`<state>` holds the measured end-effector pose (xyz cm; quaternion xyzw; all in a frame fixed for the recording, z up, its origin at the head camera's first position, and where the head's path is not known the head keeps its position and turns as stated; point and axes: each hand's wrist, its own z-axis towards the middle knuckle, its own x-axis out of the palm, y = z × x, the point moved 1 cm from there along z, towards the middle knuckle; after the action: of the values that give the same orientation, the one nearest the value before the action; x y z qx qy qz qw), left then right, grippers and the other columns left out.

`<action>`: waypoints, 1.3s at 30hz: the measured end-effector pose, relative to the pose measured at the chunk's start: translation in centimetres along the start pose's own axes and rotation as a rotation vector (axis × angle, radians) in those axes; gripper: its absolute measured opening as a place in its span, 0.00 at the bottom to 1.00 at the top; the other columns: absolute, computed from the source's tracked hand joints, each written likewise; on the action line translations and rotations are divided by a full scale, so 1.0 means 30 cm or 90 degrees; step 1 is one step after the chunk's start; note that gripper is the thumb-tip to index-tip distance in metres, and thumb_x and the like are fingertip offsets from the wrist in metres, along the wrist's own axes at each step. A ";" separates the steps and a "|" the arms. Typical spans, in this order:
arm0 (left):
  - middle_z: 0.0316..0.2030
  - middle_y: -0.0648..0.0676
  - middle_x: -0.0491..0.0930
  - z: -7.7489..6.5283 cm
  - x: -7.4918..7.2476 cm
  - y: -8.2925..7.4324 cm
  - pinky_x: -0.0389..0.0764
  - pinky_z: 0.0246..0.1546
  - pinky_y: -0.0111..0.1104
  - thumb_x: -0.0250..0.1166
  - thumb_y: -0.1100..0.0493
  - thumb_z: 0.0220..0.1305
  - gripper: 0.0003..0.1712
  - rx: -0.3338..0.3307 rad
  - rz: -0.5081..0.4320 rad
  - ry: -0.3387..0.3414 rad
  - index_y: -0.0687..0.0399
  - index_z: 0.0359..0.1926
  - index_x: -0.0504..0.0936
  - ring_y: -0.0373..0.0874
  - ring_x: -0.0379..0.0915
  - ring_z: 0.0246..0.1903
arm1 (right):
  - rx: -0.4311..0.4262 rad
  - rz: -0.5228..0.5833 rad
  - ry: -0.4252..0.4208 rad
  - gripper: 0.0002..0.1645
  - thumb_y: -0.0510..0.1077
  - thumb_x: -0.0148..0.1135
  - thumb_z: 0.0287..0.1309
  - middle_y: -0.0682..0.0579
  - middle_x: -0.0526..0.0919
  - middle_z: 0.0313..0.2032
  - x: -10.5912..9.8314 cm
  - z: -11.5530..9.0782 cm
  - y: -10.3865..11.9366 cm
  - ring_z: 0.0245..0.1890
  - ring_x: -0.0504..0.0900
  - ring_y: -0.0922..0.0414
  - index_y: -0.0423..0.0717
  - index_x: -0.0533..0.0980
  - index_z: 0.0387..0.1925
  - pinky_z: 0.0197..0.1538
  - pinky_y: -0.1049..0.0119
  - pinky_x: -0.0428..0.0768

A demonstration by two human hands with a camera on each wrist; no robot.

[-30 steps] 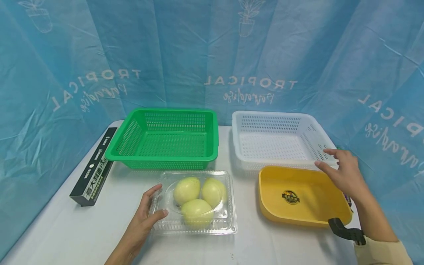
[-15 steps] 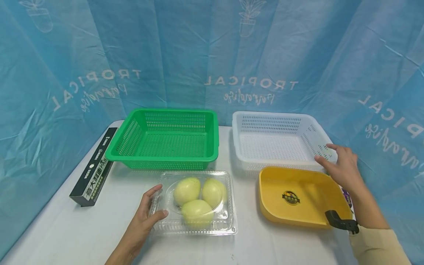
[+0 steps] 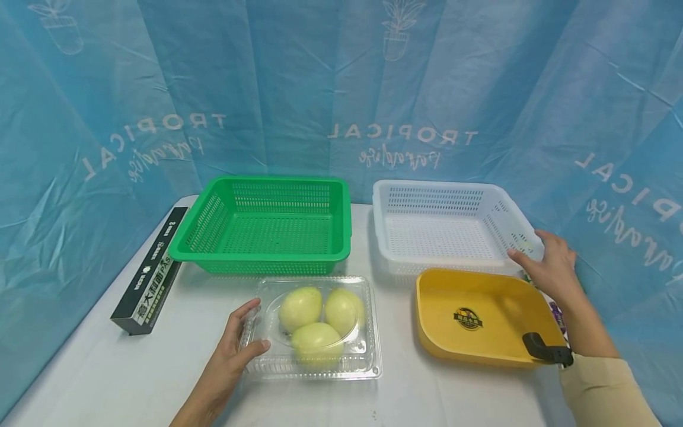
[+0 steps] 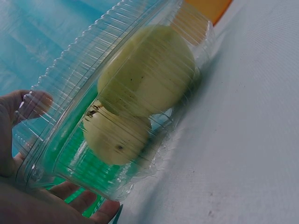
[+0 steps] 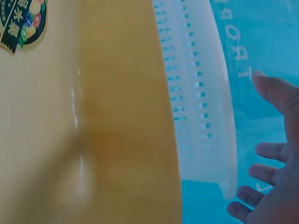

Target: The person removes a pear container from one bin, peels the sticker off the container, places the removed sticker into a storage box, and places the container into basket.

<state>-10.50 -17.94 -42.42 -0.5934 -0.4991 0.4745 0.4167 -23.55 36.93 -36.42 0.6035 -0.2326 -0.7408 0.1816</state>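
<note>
My left hand (image 3: 230, 347) grips the left end of a clear plastic clamshell box (image 3: 368, 350), with the thumb at the near side and the fingers at the far side. Three pale yellow-green fruits (image 3: 317, 340) sit inside the box, which rests on the table in front of the green basket. In the left wrist view, ribbed plastic covers the fruits (image 4: 147, 70). My right hand (image 3: 557, 273) is at the right end of the white basket (image 3: 392, 261), thumb and fingers spread. The right wrist view shows that hand (image 5: 280, 163) holding nothing.
A yellow tub (image 3: 480, 299) with a fruit label stands below my right forearm. The green basket (image 3: 261, 257) is at back left, beside a long black pasta box (image 3: 152, 270). A purple packet (image 3: 558, 317) and something green lie partly hidden behind the right arm.
My right hand has shifted slightly outward, its fingertips moving from over the white basket's right side to its outer edge. The left hand and the box have stayed put.
</note>
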 end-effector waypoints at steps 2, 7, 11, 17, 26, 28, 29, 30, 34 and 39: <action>0.75 0.49 0.32 0.000 0.000 0.000 0.30 0.68 0.64 0.62 0.57 0.60 0.43 -0.003 0.001 0.000 0.32 0.70 0.50 0.59 0.15 0.73 | 0.005 0.001 -0.001 0.53 0.61 0.54 0.61 0.23 0.40 0.68 0.001 0.008 -0.013 0.63 0.41 0.22 0.30 0.45 0.70 0.53 0.22 0.48; 0.75 0.48 0.32 0.001 0.000 0.002 0.29 0.67 0.64 0.62 0.57 0.59 0.43 -0.003 0.000 -0.001 0.33 0.70 0.50 0.59 0.15 0.73 | 0.017 0.015 0.011 0.54 0.62 0.53 0.61 0.25 0.35 0.70 0.006 0.021 -0.044 0.64 0.35 0.21 0.30 0.43 0.71 0.54 0.20 0.46; 0.75 0.49 0.32 0.002 0.000 0.003 0.29 0.67 0.64 0.62 0.58 0.59 0.43 -0.002 0.001 -0.006 0.33 0.70 0.50 0.59 0.16 0.73 | 0.021 0.029 0.021 0.55 0.63 0.52 0.61 0.28 0.31 0.71 0.011 0.025 -0.063 0.65 0.33 0.21 0.31 0.41 0.71 0.55 0.20 0.44; 0.75 0.49 0.33 -0.001 0.000 0.006 0.29 0.67 0.65 0.62 0.58 0.59 0.42 0.005 -0.005 -0.006 0.33 0.70 0.51 0.59 0.15 0.73 | 0.035 0.033 0.027 0.56 0.64 0.52 0.61 0.30 0.30 0.71 0.026 0.026 -0.084 0.65 0.36 0.22 0.32 0.39 0.71 0.55 0.20 0.44; 0.75 0.50 0.33 -0.002 -0.001 0.007 0.29 0.67 0.65 0.62 0.57 0.60 0.42 0.010 -0.004 -0.006 0.33 0.70 0.51 0.59 0.16 0.73 | 0.025 0.043 0.037 0.56 0.64 0.51 0.62 0.31 0.28 0.71 0.044 0.029 -0.106 0.65 0.31 0.20 0.33 0.37 0.72 0.56 0.19 0.36; 0.75 0.50 0.33 -0.002 -0.001 0.007 0.29 0.67 0.65 0.62 0.57 0.60 0.42 0.009 -0.006 -0.005 0.33 0.70 0.51 0.59 0.15 0.73 | 0.021 0.046 0.036 0.56 0.63 0.51 0.62 0.30 0.28 0.71 0.047 0.029 -0.108 0.65 0.30 0.20 0.33 0.37 0.71 0.56 0.19 0.35; 0.75 0.50 0.33 -0.002 -0.002 0.007 0.29 0.67 0.64 0.62 0.57 0.60 0.42 0.009 -0.007 -0.005 0.33 0.70 0.51 0.59 0.15 0.73 | 0.020 0.046 0.035 0.56 0.63 0.51 0.62 0.30 0.28 0.71 0.049 0.029 -0.109 0.65 0.29 0.20 0.33 0.37 0.71 0.56 0.20 0.35; 0.75 0.49 0.33 -0.002 -0.002 0.007 0.29 0.67 0.64 0.62 0.57 0.60 0.42 0.008 -0.007 -0.004 0.33 0.69 0.51 0.59 0.15 0.73 | 0.018 0.048 0.036 0.56 0.63 0.50 0.62 0.30 0.28 0.71 0.051 0.030 -0.111 0.65 0.28 0.21 0.32 0.37 0.71 0.57 0.20 0.35; 0.75 0.50 0.34 -0.003 -0.003 0.005 0.29 0.67 0.65 0.62 0.57 0.60 0.42 0.011 -0.007 -0.003 0.33 0.70 0.51 0.59 0.15 0.73 | 0.016 0.060 0.038 0.56 0.63 0.50 0.62 0.31 0.28 0.71 0.057 0.030 -0.112 0.68 0.29 0.24 0.32 0.36 0.71 0.60 0.22 0.36; 0.75 0.50 0.33 -0.003 -0.002 0.000 0.29 0.67 0.65 0.62 0.57 0.60 0.42 0.011 -0.010 -0.001 0.33 0.70 0.51 0.59 0.15 0.73 | 0.016 0.078 0.040 0.56 0.63 0.50 0.62 0.32 0.28 0.72 0.062 0.027 -0.113 0.68 0.31 0.25 0.33 0.35 0.72 0.61 0.23 0.39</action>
<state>-10.40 -18.01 -42.40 -0.5852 -0.4998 0.4763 0.4252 -24.69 38.81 -39.71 0.6137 -0.2726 -0.7058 0.2258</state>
